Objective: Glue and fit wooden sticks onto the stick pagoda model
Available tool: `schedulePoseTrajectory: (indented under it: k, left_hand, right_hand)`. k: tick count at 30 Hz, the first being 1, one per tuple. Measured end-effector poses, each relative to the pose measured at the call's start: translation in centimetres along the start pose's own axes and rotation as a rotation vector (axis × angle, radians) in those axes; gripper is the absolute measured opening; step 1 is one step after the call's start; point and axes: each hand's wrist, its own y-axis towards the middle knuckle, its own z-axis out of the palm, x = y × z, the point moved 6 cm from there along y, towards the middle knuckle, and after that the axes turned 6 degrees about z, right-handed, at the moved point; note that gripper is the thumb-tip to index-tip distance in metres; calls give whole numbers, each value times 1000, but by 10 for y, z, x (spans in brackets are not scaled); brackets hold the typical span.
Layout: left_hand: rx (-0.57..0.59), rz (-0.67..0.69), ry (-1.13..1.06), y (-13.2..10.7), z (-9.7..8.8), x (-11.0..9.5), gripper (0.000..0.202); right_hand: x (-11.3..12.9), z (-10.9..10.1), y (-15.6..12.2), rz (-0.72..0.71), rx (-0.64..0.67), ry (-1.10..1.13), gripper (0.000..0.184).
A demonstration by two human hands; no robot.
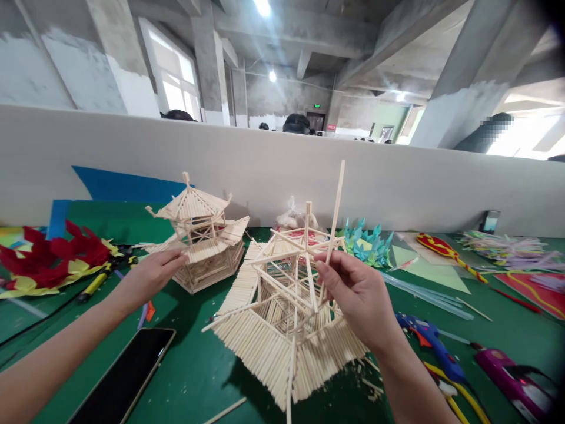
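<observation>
Between the thumb and forefinger of my right hand [359, 297] is a long thin wooden stick [336, 206], held nearly upright. It stands against the open roof frame of the larger stick pavilion model [251, 335], whose lower eaves are covered with rows of sticks. My left hand [152, 274] reaches to the smaller stick pavilion [192, 206] at the left, fingers together at the edge of its lower roof. That model has a covered pointed top roof with upturned corners. The left fingertips are partly hidden against the roof.
A phone [128, 377] lies at front left. Red and yellow paper petals [48, 259] sit at far left, teal folded paper [366, 244] behind. At right are a blue glue gun [435, 344], clear glue sticks [428, 294] and a purple device [512, 380]. A white partition [265, 159] stands behind.
</observation>
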Motion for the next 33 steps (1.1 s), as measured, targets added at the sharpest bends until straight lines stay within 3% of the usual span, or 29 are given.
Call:
schedulePoseTrajectory:
  k: [4, 10, 14, 18, 22, 25, 26, 31, 33]
  left_hand:
    - [64, 21, 19, -12, 2, -2, 24]
    - [119, 34, 99, -11, -2, -11, 23]
    - [159, 37, 169, -11, -16, -26, 28]
    - [60, 30, 341, -13, -38, -46, 28]
    - [-87, 69, 278, 2, -57, -81, 18]
    - [-227, 191, 78, 29, -74, -125, 24]
    - [-270, 174, 20, 39, -80, -138, 25]
    - [-299, 152, -247, 89, -96, -200, 19]
    - [-315, 157, -339, 103, -99, -214, 14]
  right_hand:
    - [0, -4, 1, -10, -2, 11, 20]
    - [1, -3, 2, -13, 6, 20, 18]
    - [0, 0, 2, -1, 30, 38, 18]
    - [0, 2, 1, 12, 42, 46, 20]
    - [1, -1, 0, 5, 21, 46, 20]
    - [2, -3, -1, 9, 21, 55, 18]
    - [2, -3, -1, 12, 20, 54, 17]
    - [1, -2, -3, 16, 16, 21, 22]
    - [1, -3, -4, 16, 13, -5, 24]
